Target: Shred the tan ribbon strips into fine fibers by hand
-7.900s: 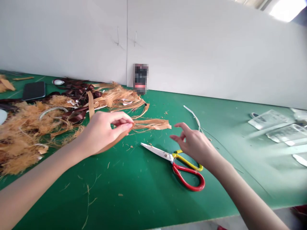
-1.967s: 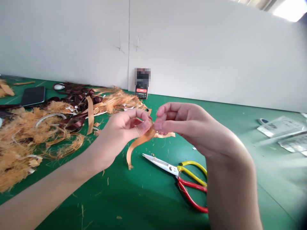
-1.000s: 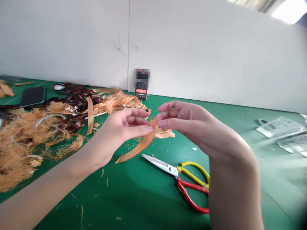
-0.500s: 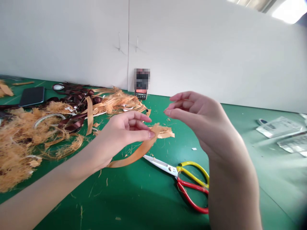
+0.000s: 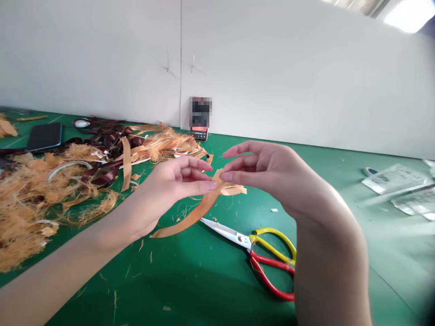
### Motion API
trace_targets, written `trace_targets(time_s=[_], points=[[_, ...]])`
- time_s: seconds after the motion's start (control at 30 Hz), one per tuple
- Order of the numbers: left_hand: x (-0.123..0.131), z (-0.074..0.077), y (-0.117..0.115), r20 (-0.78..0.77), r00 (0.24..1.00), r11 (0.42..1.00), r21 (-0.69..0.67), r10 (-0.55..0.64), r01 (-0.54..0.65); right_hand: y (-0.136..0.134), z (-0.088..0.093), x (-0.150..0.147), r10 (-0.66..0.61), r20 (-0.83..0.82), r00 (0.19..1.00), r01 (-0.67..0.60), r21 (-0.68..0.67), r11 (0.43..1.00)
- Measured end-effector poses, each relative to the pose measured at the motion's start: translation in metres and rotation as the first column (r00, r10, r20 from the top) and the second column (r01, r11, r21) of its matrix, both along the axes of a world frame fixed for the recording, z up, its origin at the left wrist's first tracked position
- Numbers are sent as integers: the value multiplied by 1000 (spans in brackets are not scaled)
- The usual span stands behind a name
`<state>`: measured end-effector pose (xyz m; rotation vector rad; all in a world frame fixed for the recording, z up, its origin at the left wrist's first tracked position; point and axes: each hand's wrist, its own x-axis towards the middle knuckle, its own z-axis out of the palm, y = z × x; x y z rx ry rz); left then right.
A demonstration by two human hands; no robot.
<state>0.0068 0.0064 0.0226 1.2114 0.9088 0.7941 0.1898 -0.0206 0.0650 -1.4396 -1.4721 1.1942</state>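
An orange-tan ribbon [image 5: 193,215] curves from my fingertips down to the left, its far tip near the green tabletop. My left hand [image 5: 176,181] pinches it between thumb and finger close to its upper end. The thumb and index finger of my right hand [image 5: 261,167] close on that same end, touching the left fingertips. Just beyond lie cut ribbon pieces [image 5: 234,190] in the same colour. Below the hands rests a pair of scissors [image 5: 239,239] with one yellow and one red handle; my right forearm hides part of the handles.
At the left spreads a heap of frayed orange fibres [image 5: 27,203] with dark brown ribbon [image 5: 105,174]. A dark phone [image 5: 45,136] lies behind it. Another phone [image 5: 200,118] leans against the white wall [image 5: 272,68]. Clear plastic packets [image 5: 394,179] lie at the right.
My right hand has come left and down, and its fingertips have taken hold of the ribbon's upper end. The left hand keeps its pinch almost in place.
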Motion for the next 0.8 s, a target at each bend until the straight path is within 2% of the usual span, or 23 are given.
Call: trace_targets(time_s=[0.27, 0.47, 0.6, 0.67, 0.8], points=[[-1, -3, 0, 37, 999, 1000, 7, 28, -28, -3, 3, -1, -76, -17, 997, 76, -17, 997], [3, 1, -3, 33, 999, 1000, 7, 12, -12, 0, 3, -2, -7, 8, 1000, 7, -77, 997], [4, 3, -5, -11, 1000, 995, 94, -17, 18, 0, 4, -4, -6, 37, 999, 9, -77, 997], [3, 2, -5, -11, 999, 993, 116, -30, 31, 0, 4, -5, -5, 12, 1000, 6, -74, 997], [1, 2, -5, 54, 994, 993, 64, -100, 97, -2, 4, -7, 51, -112, 992, -61, -84, 995]])
